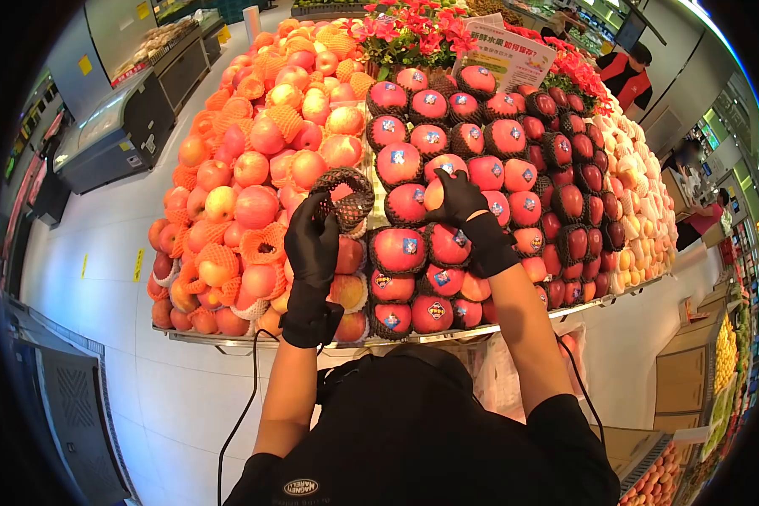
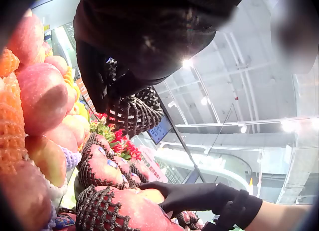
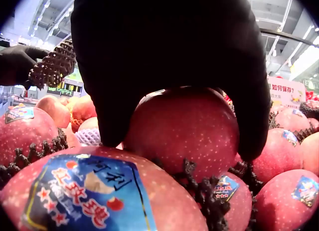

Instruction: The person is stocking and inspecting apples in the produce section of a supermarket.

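Note:
My gloved left hand (image 1: pixel 314 244) pinches a black foam fruit net (image 1: pixel 359 205), held above the boundary between the two apple piles. In the left wrist view the net (image 2: pixel 135 114) hangs from the fingers with its mesh spread, and no fruit shows in it. The gloved right hand (image 1: pixel 461 201) grips a red apple (image 1: pixel 433 195) among the stickered apples. Seen from the right wrist, thumb and fingers straddle this bare apple (image 3: pixel 184 133), the palm over its top. A large apple with a blue label (image 3: pixel 94 191) lies just in front of it.
Loose apples (image 1: pixel 253 169), some in orange nets, fill the left of the stand. Darker apples (image 1: pixel 557 223) and pale netted fruit (image 1: pixel 641 202) lie to the right. Red flowers (image 1: pixel 417 38) and a printed sign (image 1: pixel 506 55) stand behind. A person in a red vest (image 1: pixel 628 80) is farther back.

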The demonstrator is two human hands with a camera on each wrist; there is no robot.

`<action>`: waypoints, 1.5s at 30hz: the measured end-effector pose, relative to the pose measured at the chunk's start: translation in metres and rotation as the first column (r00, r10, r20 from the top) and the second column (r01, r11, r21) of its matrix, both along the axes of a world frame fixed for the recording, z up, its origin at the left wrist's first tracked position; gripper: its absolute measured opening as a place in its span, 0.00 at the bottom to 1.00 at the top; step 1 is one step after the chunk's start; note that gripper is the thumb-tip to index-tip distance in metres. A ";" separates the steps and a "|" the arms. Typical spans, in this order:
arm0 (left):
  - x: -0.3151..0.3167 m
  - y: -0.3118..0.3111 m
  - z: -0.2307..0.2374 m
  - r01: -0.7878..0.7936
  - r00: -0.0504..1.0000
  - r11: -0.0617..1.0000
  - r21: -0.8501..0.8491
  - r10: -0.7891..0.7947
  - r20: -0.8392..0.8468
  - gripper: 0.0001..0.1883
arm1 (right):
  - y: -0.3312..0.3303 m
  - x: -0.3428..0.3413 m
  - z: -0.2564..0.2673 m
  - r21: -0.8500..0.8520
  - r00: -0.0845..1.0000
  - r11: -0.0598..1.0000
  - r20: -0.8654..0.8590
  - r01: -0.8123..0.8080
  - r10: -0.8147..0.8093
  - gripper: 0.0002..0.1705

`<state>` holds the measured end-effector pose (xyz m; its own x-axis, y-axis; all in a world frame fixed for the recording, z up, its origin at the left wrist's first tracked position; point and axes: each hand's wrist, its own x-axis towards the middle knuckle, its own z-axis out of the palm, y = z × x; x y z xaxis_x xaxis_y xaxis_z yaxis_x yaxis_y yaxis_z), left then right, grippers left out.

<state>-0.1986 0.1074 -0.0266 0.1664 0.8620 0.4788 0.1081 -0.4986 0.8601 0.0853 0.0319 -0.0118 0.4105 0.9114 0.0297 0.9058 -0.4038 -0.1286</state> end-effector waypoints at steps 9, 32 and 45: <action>-0.010 0.005 -0.010 0.131 0.988 0.958 -0.255 -0.104 0.118 0.15 | 0.003 0.020 0.013 0.319 0.942 0.947 -0.302 -0.046 0.148 0.50; 0.025 -0.051 0.072 0.645 0.728 0.764 -0.004 -0.613 0.308 0.49 | -0.064 -0.122 0.065 0.677 0.663 0.725 -0.600 0.125 0.446 0.44; 0.018 -0.039 0.040 0.325 0.939 0.885 0.334 -0.343 -0.005 0.43 | -0.059 -0.129 0.084 0.604 0.361 0.781 -0.772 0.159 0.523 0.47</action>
<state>-0.1803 0.0680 0.0133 0.3838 0.5542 0.7386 -0.1556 -0.7496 0.6433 -0.0436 -0.0268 0.0723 0.3204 0.9165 0.2395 0.1450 0.2024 -0.9685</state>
